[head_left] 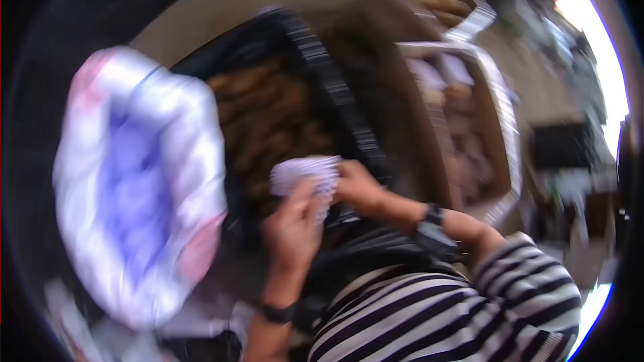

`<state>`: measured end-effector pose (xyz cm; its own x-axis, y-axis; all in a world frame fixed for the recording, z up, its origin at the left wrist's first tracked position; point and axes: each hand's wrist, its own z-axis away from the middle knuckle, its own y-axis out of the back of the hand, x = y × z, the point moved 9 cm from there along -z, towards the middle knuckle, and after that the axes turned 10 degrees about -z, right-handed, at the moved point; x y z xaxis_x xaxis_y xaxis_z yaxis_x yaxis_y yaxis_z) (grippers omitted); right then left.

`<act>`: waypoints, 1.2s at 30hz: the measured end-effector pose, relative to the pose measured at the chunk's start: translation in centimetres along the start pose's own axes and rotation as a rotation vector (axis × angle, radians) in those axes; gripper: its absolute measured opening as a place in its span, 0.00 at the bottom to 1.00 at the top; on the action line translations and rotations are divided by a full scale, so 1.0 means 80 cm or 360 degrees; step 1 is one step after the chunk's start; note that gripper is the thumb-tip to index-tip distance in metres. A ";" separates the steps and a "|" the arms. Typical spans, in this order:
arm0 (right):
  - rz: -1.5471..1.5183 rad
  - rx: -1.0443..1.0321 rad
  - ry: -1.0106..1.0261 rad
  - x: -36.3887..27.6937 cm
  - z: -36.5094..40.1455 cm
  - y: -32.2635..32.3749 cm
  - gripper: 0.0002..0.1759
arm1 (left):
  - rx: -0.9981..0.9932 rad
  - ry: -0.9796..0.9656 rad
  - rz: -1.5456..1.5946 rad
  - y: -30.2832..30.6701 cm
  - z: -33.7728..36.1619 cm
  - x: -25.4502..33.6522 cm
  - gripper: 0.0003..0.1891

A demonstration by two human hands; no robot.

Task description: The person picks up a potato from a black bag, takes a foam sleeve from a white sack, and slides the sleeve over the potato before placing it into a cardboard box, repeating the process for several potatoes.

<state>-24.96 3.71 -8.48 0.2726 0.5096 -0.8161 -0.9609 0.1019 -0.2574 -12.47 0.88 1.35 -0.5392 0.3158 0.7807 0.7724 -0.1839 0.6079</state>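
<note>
Between my two hands is a white ribbed foam net sleeve (305, 173), blurred by motion. My left hand (295, 224), with a dark band on its wrist, is closed on the sleeve from below. My right hand (357, 186), with a dark watch on its wrist, pinches the sleeve's right end. Whether anything sits inside the sleeve I cannot make out. Just beyond my hands, a black plastic crate (339, 87) holds many brown, roundish pieces of produce (268, 114); their kind is too blurred to tell.
To the left stands a large white sack (194, 121) with pink patches, its mouth wide around pale purple-white pieces (137, 191). At right is a carton (504, 114) of sleeved produce. Another carton (479, 20) farther back holds yellowish-brown produce.
</note>
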 end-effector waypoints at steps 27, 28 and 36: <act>0.2012 0.0015 0.0588 0.017 -0.234 0.007 0.27 | 0.1064 0.0061 -0.0963 0.169 -0.058 -0.187 0.14; 0.2049 -0.0043 0.0076 0.083 -0.288 0.022 0.35 | 0.1086 0.0080 -0.0919 0.169 -0.052 -0.191 0.13; 0.1663 0.0236 0.0465 0.132 -0.312 0.004 0.28 | 0.1231 0.0089 -0.0811 0.186 -0.061 -0.196 0.19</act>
<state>-21.22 -12.21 -30.07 -0.6983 0.1840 -0.6918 -0.7155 -0.1512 0.6821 5.86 -11.38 -1.12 -0.8751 0.1388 0.4636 0.4356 0.6432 0.6297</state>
